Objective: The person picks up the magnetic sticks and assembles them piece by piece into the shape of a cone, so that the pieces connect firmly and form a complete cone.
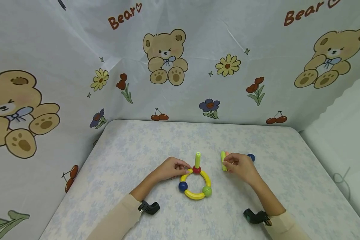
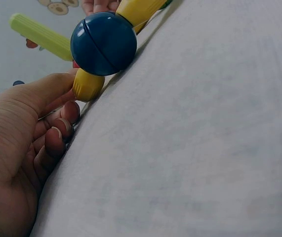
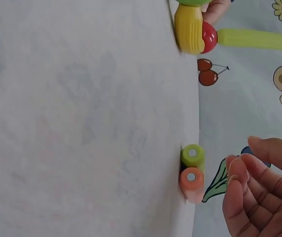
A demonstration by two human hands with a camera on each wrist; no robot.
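A ring of yellow curved rods [image 1: 195,196] lies on the table, joined by a red ball [image 1: 196,170], a blue ball [image 1: 183,186] and a green ball [image 1: 207,191]. From the red ball a light-green stick [image 1: 197,160] stands up. My left hand [image 1: 171,168] pinches the curved rod between the red and blue balls, seen in the left wrist view below the blue ball [image 2: 103,43]. Loosely bent, the fingers of my right hand [image 1: 241,166] hover by a loose green stick [image 3: 192,156] and an orange stick [image 3: 192,178], apart from both in the right wrist view.
A loose blue ball [image 1: 251,157] sits just beyond my right hand. The table [image 1: 150,143] has a pale blue mottled cover. Behind it hangs a white curtain [image 1: 198,43] printed with bears and flowers. A cable [image 1: 343,178] shows at the far right.
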